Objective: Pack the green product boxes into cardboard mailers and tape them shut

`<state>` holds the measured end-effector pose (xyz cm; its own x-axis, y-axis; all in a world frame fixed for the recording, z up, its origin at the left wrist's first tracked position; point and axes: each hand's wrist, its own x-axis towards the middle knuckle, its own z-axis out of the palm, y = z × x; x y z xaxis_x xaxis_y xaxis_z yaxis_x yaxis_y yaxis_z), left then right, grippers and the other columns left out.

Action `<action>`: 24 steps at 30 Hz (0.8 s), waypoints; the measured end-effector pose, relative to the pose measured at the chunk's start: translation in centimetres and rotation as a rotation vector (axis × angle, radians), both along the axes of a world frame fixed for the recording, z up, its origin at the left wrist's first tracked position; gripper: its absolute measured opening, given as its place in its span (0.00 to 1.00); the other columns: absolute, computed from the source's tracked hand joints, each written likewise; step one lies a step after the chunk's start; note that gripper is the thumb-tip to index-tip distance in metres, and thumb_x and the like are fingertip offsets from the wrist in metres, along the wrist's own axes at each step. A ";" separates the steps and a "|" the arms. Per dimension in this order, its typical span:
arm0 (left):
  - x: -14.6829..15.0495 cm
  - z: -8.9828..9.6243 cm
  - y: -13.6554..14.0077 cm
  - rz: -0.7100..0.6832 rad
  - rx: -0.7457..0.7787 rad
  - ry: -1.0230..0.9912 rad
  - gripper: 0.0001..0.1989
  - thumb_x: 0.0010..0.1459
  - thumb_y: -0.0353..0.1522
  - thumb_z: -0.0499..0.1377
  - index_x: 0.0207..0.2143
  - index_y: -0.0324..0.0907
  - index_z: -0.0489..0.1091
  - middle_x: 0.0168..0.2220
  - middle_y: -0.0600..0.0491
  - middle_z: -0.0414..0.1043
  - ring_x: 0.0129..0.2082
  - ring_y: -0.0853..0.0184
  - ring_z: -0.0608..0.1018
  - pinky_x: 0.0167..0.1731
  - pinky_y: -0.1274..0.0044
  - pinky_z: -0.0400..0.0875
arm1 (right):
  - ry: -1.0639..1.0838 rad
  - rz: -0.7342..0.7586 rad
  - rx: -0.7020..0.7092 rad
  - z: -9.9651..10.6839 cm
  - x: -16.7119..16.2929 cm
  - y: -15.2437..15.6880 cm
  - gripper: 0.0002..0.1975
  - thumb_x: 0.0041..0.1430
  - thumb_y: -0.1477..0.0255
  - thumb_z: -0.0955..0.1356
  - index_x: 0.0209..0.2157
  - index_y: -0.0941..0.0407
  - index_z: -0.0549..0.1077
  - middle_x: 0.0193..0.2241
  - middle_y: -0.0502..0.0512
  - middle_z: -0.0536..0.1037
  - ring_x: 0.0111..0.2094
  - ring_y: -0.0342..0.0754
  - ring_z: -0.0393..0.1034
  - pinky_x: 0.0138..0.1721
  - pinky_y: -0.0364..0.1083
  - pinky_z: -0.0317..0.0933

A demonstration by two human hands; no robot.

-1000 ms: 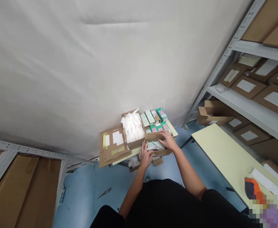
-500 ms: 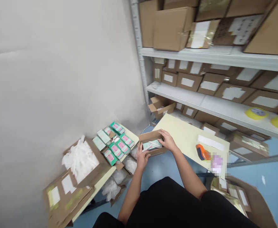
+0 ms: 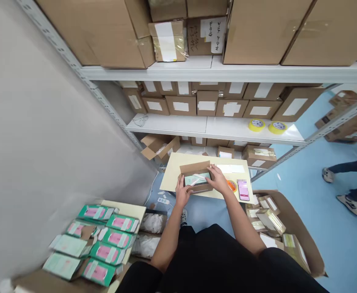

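An open cardboard box [image 3: 200,189] is held between my two hands over the near edge of a cream table [image 3: 178,165]. Inside it lies a pale green packet [image 3: 191,180] with white strips on top. My left hand [image 3: 182,191] grips the box's left end, fingers bent over the rim. At the right end, my right hand [image 3: 217,179] clasps the box with its fingers over the edge. Just right of that hand are an orange tape roll [image 3: 232,186] and a phone with a pink screen [image 3: 243,190]. White paper [image 3: 231,169] lies behind them.
Metal shelving [image 3: 178,127] with labelled cartons stands behind the table; two yellow tape rolls [image 3: 257,124] sit on it. Green-and-pink packs [image 3: 106,252] cover a side table at lower left. A large carton of parcels [image 3: 300,228] is at right. Another person's legs [image 3: 353,167] show at far right.
My view has swung right, from the side table toward the shelving. The box, still in both hands, is now over the cream table's edge.
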<state>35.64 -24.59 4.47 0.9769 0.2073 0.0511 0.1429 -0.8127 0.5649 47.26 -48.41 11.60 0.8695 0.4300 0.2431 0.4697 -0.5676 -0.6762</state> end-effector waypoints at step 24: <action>15.6 -8.3 9.2 -0.135 -0.246 0.145 0.51 0.48 0.37 0.75 0.71 0.44 0.58 0.77 0.38 0.42 0.76 0.41 0.49 0.69 0.54 0.55 | 0.211 -0.427 -0.199 -5.6 6.0 6.4 0.36 0.61 0.65 0.70 0.69 0.53 0.62 0.72 0.65 0.59 0.73 0.60 0.54 0.70 0.60 0.55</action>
